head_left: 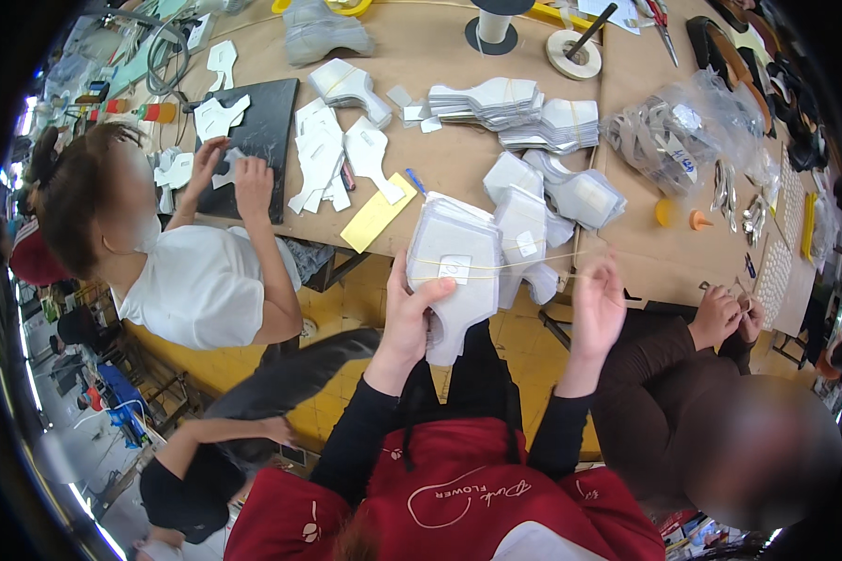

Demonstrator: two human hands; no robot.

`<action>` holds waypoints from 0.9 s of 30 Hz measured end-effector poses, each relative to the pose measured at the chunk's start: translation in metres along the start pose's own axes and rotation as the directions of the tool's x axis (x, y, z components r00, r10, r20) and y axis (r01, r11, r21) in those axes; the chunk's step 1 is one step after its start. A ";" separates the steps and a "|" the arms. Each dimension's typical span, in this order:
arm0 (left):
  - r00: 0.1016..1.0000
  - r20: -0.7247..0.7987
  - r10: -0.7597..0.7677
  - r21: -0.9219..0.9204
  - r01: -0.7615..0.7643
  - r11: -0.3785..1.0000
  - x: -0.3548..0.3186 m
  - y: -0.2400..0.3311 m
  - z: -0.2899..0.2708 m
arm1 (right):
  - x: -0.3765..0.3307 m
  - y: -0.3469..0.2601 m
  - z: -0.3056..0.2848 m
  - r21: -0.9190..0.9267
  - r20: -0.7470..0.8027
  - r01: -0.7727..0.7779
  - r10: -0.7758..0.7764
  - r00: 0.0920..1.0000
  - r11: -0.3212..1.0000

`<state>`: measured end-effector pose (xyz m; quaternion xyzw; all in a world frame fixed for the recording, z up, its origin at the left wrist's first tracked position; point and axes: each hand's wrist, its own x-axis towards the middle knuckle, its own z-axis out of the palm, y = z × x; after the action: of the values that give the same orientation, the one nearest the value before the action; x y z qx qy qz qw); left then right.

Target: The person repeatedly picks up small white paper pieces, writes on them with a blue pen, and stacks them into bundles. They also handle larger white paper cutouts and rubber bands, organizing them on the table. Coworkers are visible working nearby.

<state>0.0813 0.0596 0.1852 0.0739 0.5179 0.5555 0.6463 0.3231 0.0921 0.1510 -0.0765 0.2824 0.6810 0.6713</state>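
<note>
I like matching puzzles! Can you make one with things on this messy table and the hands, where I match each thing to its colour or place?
Things:
1. bundle of white cut pieces
2. paper slip
3. mat
4. small cone

Matches:
A. black
B. orange
C. yellow
D. gripped in the left hand

The right hand pulls a thin band around the bundle.

Pairs: 1-D, 2-C, 3-A, 4-B

A matt white stack of cut fabric-like pieces (454,271), bound by a thin rubbery yellow band (524,266), sits above a brown paper-covered table (440,56); at ten o'clock, a smooth black cutting mat (267,117).
</note>
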 end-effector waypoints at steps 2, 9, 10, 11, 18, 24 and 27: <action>1.000 0.022 -0.002 0.002 0.002 1.000 -0.001 -0.005 0.005 | 0.000 0.021 -0.009 -0.165 -0.091 0.173 -0.190 0.978 0.971; 0.996 0.086 0.035 0.079 -0.042 0.996 -0.017 -0.016 0.018 | -0.002 0.074 -0.024 -0.841 0.525 0.535 -0.371 0.766 -0.086; 0.998 0.064 0.019 0.063 -0.023 0.998 -0.019 -0.015 0.017 | -0.008 0.073 -0.020 -0.869 0.426 0.474 -0.272 0.863 0.140; 0.999 0.039 0.006 0.044 -0.008 0.999 -0.021 -0.013 0.015 | -0.013 0.070 -0.015 -0.858 0.337 0.369 -0.150 0.929 0.358; 0.901 0.378 -0.213 0.584 -0.054 0.810 -0.016 0.008 -0.020 | -0.016 0.051 0.017 -0.931 0.091 0.237 0.452 0.887 -0.277; 0.839 0.372 -0.397 0.871 -0.168 0.461 -0.025 0.012 -0.033 | -0.029 0.060 0.007 -0.656 0.155 0.511 0.563 0.812 -0.556; 0.848 0.397 -0.353 0.865 -0.217 0.452 -0.030 0.001 -0.037 | -0.033 0.057 0.004 -0.630 0.045 0.461 0.563 0.825 -0.625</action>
<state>0.0574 0.0180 0.1864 0.5265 0.5346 0.1309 0.6480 0.2726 0.0689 0.1859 -0.4113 -0.7048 0.5502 0.1771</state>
